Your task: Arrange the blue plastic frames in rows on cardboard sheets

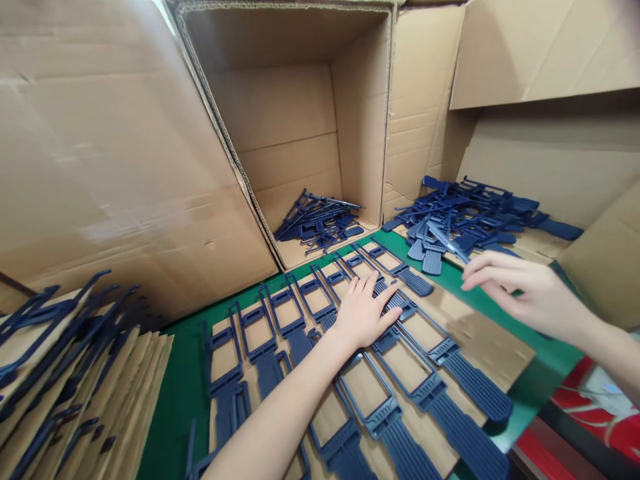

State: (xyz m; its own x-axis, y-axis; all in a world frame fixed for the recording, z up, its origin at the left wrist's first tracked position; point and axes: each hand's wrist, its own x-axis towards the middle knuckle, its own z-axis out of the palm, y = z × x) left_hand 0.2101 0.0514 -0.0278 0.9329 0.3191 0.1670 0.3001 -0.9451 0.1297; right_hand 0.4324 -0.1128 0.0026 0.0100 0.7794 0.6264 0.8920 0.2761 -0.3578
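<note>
Blue plastic parts (415, 373), each with a rectangular open frame and a ribbed paddle end, lie in rows on a cardboard sheet (493, 337). My left hand (367, 310) rests on parts in the far middle of the rows, its fingers spread; what lies beneath the palm is hidden. To the right, above the sheet's far edge, my right hand (525, 293) pinches one end of a slim blue plastic part (447, 241). That part looks pale and smeared, pointing toward the loose pile (465, 213) behind it.
A cardboard box (290, 107) opens toward me with a smaller heap of blue parts (323, 220) inside. On the left stand stacked cardboard sheets (135, 400) layered with blue parts. The table (175, 400) is green. Cardboard walls (425, 100) enclose the back; red material (545, 453) shows lower right.
</note>
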